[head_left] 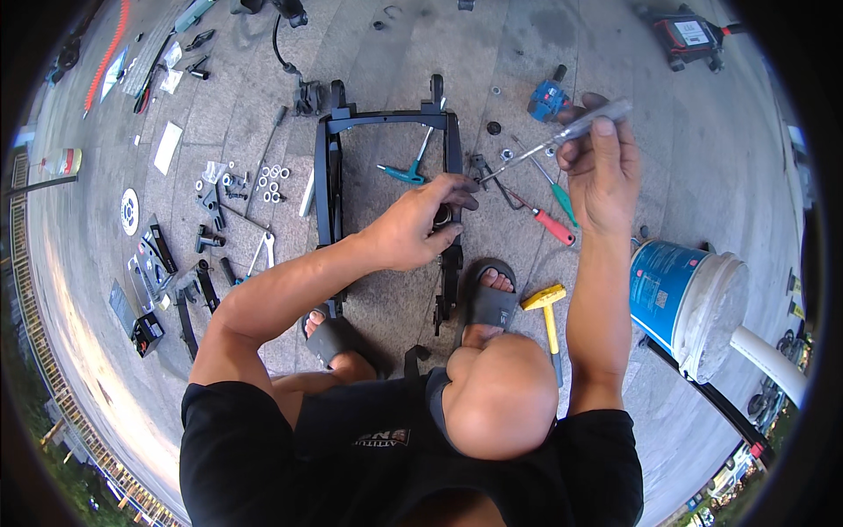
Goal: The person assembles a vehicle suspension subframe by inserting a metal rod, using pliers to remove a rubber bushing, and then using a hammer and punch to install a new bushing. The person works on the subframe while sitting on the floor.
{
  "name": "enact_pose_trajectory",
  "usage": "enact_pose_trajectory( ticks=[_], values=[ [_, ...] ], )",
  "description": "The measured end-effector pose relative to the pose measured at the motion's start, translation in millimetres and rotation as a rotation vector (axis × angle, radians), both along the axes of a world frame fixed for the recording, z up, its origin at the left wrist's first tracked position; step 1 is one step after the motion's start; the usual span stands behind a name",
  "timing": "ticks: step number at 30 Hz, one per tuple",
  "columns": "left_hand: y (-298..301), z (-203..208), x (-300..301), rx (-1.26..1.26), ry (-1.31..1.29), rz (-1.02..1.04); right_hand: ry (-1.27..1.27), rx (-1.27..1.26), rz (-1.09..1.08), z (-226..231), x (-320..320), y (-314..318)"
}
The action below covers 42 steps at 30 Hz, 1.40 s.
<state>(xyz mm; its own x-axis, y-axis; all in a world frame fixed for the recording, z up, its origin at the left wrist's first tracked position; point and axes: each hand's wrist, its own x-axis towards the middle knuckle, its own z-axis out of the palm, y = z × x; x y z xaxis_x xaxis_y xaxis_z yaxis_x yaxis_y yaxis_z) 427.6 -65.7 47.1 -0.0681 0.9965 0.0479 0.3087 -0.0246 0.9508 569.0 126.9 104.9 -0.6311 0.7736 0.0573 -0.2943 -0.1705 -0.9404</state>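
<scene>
A black metal frame (327, 189) stands on the paving between my feet, its crossbar toward the far side. My left hand (417, 221) curls its fingers and thumb over the frame's right side bar, around a dark round opening. Raised at the right, my right hand (604, 180) is closed on the clear handle of a screwdriver (543, 148). The long thin shaft slants down and left toward the frame's right bar, close to my left fingertips. Whether its tip touches the bar cannot be made out. A teal T-handle hex key (407, 171) lies within the frame.
To the right lie a red-handled screwdriver (553, 227), a green-handled screwdriver (562, 202), a blue power tool (548, 100) and a yellow hammer (546, 303). A blue and white bucket (663, 294) sits farther right. Washers (272, 183), a wrench (262, 250) and small parts cover the left.
</scene>
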Motion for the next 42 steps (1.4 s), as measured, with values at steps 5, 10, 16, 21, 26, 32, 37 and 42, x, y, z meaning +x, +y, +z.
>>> enact_pose_trajectory(
  ticks=[5, 10, 16, 21, 26, 32, 37, 42],
  values=[
    [7, 2, 4, 0.088, 0.116, 0.013, 0.062, 0.14, 0.07, 9, 15, -20],
    [14, 11, 7, -0.088, 0.114, 0.115, 0.019, 0.213, 0.114, 11, 12, -30],
    [17, 17, 4, -0.211, 0.025, 0.243, 0.012, 0.023, 0.041, 2, 8, -27],
    [15, 10, -1, -0.209, 0.002, 0.149, 0.012, -0.043, 0.007, -8, 10, -24],
    [5, 6, -1, -0.142, 0.013, 0.06, 0.054, -0.033, 0.05, -11, 12, -28],
    [-1, 6, 0, 0.053, 0.145, 0.064, 0.092, 0.055, 0.146, -8, 8, -35],
    [-2, 8, 1, -0.003, 0.018, 0.099, 0.065, -0.199, 0.044, -11, 5, -33],
    [1, 9, 2, -0.086, -0.215, 0.144, 0.027, -0.449, -0.059, -29, 5, -27]
  ],
)
